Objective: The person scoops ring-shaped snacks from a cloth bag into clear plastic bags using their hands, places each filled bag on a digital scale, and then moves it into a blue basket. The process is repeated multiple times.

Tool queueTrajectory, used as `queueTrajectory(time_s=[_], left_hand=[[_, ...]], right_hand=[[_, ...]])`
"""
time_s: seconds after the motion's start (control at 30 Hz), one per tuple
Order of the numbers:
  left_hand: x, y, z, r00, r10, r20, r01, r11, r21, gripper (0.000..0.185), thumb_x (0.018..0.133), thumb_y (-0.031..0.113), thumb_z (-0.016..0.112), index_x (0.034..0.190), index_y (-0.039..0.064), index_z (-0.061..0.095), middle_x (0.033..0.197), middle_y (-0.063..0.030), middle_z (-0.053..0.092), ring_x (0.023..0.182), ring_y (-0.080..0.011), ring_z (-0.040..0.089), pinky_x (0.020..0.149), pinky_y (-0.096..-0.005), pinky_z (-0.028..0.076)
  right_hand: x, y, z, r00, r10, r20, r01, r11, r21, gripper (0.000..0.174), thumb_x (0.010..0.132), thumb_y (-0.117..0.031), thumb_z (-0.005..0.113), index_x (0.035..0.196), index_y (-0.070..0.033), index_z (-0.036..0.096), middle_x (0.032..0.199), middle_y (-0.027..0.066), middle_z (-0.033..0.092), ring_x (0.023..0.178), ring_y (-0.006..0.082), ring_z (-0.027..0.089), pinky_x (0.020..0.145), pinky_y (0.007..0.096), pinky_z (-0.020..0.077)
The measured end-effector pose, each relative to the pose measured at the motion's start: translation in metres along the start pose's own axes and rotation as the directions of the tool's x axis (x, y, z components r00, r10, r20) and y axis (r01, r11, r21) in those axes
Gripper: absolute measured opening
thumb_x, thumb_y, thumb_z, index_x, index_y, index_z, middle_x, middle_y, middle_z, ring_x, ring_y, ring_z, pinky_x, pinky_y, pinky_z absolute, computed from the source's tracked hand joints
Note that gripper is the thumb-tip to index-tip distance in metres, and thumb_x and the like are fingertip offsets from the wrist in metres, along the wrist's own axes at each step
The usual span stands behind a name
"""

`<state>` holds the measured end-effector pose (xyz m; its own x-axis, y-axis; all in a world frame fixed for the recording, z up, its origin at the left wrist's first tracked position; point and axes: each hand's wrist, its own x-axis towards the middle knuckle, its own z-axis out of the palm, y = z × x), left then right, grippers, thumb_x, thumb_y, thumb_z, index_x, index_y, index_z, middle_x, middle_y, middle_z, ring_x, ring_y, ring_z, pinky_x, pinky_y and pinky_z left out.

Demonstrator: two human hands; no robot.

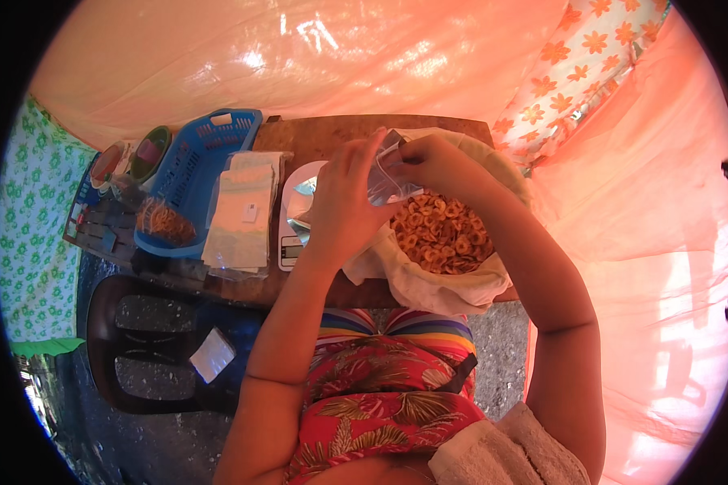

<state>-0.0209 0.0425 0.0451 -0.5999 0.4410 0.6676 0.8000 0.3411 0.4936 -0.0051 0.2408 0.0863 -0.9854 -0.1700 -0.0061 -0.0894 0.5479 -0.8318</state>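
Observation:
My left hand [355, 197] grips a clear-fronted plastic pouch [393, 176] by its side, above the edge of a cloth-lined basin. At the pouch's upper right edge is my right hand [440, 160], its fingers bent at the mouth; fingertips are partly hidden. Below lie many banana chips [443, 233] inside the basin, on its pale cloth lining [449, 294]. Partly behind my left hand stands a white digital kitchen scale [287, 251], with a silvery pouch [303, 209] on it. What the pouch in my hands contains is hard to make out.
Left of the scale lies a stack of flat packaging pouches [239, 212] in clear plastic. Beyond it sits a blue plastic basket [188, 157], with a bag of snacks [164, 221] at its near end. A dark plastic chair [106, 345] stands left, below the wooden table [364, 124].

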Motion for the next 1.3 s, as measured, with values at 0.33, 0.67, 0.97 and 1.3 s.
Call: queueTrajectory(time_s=[0.33, 0.67, 0.97, 1.3], left_hand=[[-0.001, -0.019, -0.007, 0.998, -0.044, 0.036, 0.044, 0.999, -0.005, 0.093, 0.068, 0.019, 0.094, 0.148, 0.011, 0.047, 0.128, -0.0159, 0.059, 0.120, -0.0388, 0.057, 0.099, -0.0504, 0.047], [-0.008, -0.026, -0.002, 0.995, -0.064, 0.082, 0.063, 0.998, 0.019, 0.095, 0.068, 0.028, 0.095, 0.149, 0.013, 0.049, 0.135, -0.0149, 0.053, 0.126, -0.0376, 0.053, 0.104, -0.0527, 0.043], [-0.009, -0.025, -0.005, 0.991, -0.111, 0.077, 0.106, 0.993, 0.060, 0.098, 0.067, 0.033, 0.095, 0.150, 0.013, 0.047, 0.137, -0.0144, 0.053, 0.128, -0.0385, 0.052, 0.104, -0.0530, 0.044], [-0.009, -0.030, -0.010, 0.993, -0.109, 0.038, 0.106, 0.992, 0.071, 0.098, 0.066, 0.035, 0.095, 0.150, 0.012, 0.048, 0.134, -0.0148, 0.055, 0.124, -0.0382, 0.054, 0.102, -0.0515, 0.046]], right_hand=[[0.006, 0.068, 0.003, 0.983, 0.185, 0.001, -0.169, 0.899, -0.405, 0.024, 0.092, -0.019, 0.071, 0.109, -0.003, 0.072, 0.096, 0.0115, 0.074, 0.087, 0.0242, 0.070, 0.076, 0.0364, 0.0555], [-0.003, 0.075, -0.009, 0.934, 0.355, -0.022, -0.339, 0.870, -0.358, 0.019, 0.086, -0.009, 0.071, 0.102, -0.008, 0.078, 0.096, 0.0144, 0.076, 0.090, 0.0295, 0.073, 0.081, 0.0410, 0.0575], [0.005, 0.076, -0.011, 0.946, 0.303, -0.115, -0.315, 0.777, -0.545, 0.017, 0.087, -0.014, 0.070, 0.101, -0.011, 0.079, 0.095, 0.0118, 0.076, 0.088, 0.0284, 0.073, 0.079, 0.0405, 0.0573], [0.011, 0.083, 0.011, 0.968, 0.252, -0.014, -0.227, 0.846, -0.482, 0.023, 0.085, -0.014, 0.072, 0.106, -0.008, 0.077, 0.097, 0.0125, 0.077, 0.093, 0.0285, 0.073, 0.083, 0.0395, 0.0566]])
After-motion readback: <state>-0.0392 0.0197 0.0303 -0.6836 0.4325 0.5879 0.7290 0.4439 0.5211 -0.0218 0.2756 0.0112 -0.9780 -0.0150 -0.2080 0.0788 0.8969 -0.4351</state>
